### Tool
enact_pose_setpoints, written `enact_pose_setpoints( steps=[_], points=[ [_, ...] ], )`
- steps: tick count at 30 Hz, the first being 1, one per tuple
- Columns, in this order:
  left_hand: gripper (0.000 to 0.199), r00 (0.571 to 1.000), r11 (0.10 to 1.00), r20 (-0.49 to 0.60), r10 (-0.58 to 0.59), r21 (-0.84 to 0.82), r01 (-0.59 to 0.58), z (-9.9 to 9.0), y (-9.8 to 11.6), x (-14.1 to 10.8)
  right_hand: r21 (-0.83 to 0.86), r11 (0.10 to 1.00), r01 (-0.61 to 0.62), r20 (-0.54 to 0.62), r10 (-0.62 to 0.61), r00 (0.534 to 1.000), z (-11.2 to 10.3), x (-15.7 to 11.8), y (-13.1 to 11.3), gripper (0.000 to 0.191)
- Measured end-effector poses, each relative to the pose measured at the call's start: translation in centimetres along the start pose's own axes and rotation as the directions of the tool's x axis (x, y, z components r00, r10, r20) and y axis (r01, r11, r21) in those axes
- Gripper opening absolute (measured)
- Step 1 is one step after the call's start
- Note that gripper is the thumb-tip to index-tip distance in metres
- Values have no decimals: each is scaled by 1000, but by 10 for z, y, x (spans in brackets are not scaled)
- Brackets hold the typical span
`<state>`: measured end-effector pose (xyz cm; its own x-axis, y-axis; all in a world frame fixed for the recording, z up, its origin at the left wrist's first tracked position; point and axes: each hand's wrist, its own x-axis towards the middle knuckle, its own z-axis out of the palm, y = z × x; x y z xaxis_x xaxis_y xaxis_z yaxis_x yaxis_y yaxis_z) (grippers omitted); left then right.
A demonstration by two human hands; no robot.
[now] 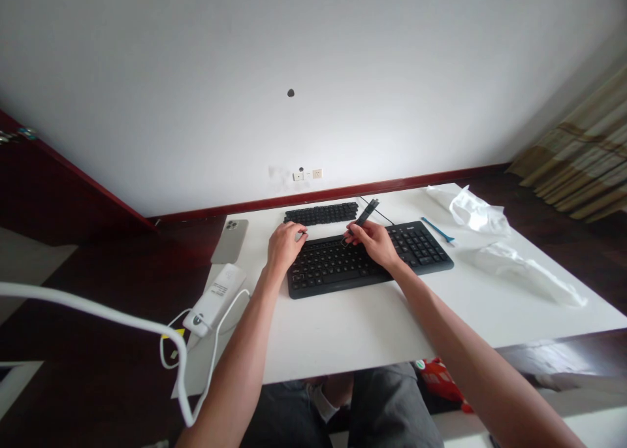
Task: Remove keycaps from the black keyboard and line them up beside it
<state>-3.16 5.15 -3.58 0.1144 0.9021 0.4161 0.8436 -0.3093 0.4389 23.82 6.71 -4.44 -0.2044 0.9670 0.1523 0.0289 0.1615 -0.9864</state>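
Note:
A black keyboard (337,277) lies on the white table (337,343). My right hand (369,236) is closed on a dark slim tool (367,211) with a wire loop at its lower end, held over the keyboard's upper middle. At the keyboard's upper left corner, the thumb and fingers of my left hand (287,242) are pinched together; whatever they hold is too small to make out. Behind the keyboard sits a block of loose black keycaps (321,213) set in rows.
A phone (230,242) and a white power bank (218,298) with a white cable (112,312) are at the left. A blue brush (437,230) and crumpled white plastic bags (475,213) lie at the right. A black cord runs behind the keyboard.

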Motion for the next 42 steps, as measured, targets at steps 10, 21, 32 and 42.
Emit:
enact_pose_setpoints(
  steps=[10,21,32,42],
  points=[
    [18,988,997,133,-79,-12,81,5,-11,6,-69,998,9,3,-9,1000,0,-1,-2,47],
    [27,997,997,35,-71,-14,72,1,-14,5,-56,998,16,12,-15,1000,-1,0,1,46],
    [11,988,989,49,-147,29,145,12,-6,8,-52,999,7,19,-6,1000,-1,0,0,49],
    [18,985,980,37,-167,117,162,10,-9,6,-73,997,10,28,-8,1000,-1,-1,-1,46]
  ],
)
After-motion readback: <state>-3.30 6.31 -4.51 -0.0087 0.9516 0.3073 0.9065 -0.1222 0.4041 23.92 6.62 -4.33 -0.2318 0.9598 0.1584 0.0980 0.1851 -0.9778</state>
